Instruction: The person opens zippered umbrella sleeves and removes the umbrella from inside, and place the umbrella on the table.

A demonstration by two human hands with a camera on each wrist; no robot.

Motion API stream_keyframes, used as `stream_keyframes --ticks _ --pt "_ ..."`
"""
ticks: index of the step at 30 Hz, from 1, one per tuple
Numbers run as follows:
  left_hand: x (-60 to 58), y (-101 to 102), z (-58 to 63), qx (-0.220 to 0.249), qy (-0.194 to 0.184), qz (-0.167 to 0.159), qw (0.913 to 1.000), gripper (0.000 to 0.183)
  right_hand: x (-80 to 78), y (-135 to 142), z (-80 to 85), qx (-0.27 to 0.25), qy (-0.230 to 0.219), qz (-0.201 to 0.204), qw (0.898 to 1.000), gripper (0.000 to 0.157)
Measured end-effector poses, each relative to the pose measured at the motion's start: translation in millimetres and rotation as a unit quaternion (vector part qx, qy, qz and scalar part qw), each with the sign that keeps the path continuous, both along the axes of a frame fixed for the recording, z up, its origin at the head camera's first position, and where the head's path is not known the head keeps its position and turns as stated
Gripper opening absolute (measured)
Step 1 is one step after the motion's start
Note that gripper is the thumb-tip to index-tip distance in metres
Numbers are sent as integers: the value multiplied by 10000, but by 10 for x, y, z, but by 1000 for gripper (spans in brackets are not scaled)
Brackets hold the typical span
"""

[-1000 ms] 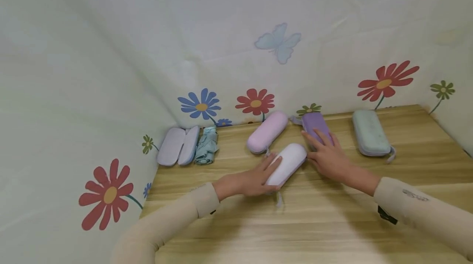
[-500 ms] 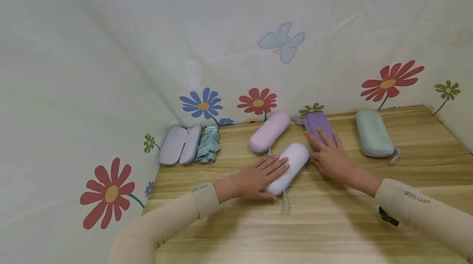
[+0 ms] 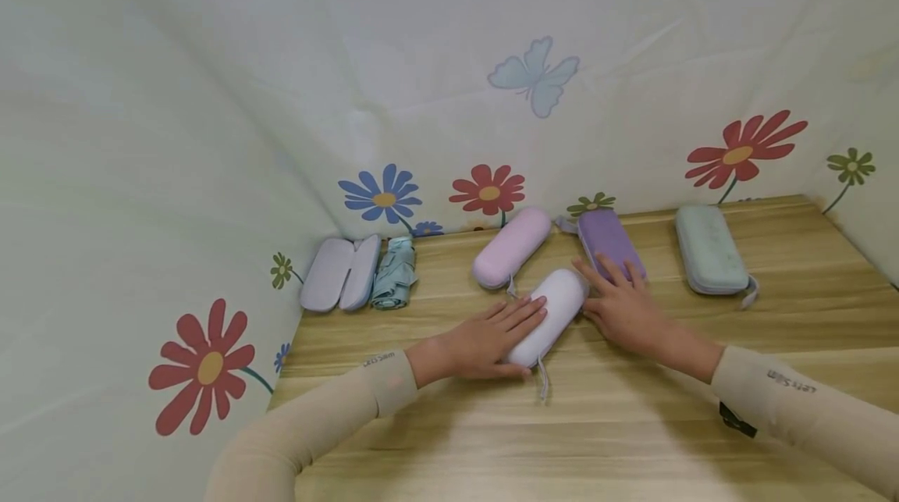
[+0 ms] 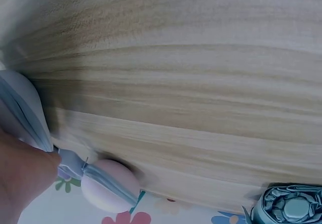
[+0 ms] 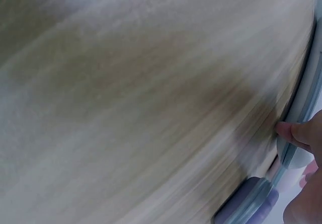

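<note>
A white zippered glasses case [image 3: 562,295] lies slantwise on the wooden table, its strap hanging from the near end. My left hand [image 3: 485,342] holds it from the left, fingers laid over the lid and thumb at the near end. My right hand [image 3: 625,315] is at the far right end, thumb and forefinger on the case's edge. The right wrist view shows the thumb tip against the rim by the zipper; a zipper pull cannot be made out. Just behind the right fingers lies a purple glasses case [image 3: 609,240].
Behind the white case lies a pink glasses case [image 3: 513,247]. A green glasses case [image 3: 711,248] lies to the right. At the far left sit an opened glasses case [image 3: 328,275] and a folded teal umbrella [image 3: 395,274]. A flowered cloth [image 3: 435,96] hangs behind the table.
My right hand's fingers have shifted slightly, the forefinger coming off the purple case toward the white case's end. My left fingers lie flatter over the white case than a second ago.
</note>
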State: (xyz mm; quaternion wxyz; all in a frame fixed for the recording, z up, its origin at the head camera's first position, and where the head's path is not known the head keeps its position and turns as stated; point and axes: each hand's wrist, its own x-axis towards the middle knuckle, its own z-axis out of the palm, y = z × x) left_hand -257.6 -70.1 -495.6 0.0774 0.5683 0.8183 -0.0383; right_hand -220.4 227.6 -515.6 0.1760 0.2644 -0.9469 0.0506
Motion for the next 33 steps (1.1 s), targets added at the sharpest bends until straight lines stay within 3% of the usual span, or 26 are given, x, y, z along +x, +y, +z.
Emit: stream_keyframes --ticks 10,15,19,23,25,30,33 --pt "32 41 -42 528 195 -95 9984 88 38 -83 25 9 -100 114 9999 4" --pt "45 105 -55 534 423 -6 9977 92 14 -95 45 -71 -47 53 9999 5" --pt "30 155 -70 214 1075 -79 9939 103 -6 -90 71 -108 -41 45 9999 7" --pt "-12 177 -64 -50 1831 -346 9825 109 -37 -82 92 -194 16 43 9998 6" --pt "-27 176 -65 20 1622 -387 9860 109 -45 -83 106 -236 79 48 9997 5" --pt "-34 153 -84 424 467 -381 9973 107 -40 -95 130 -199 53 43 9998 4" --pt "-39 143 -95 563 271 -349 9974 109 -33 -105 139 -162 -15 20 9999 6"
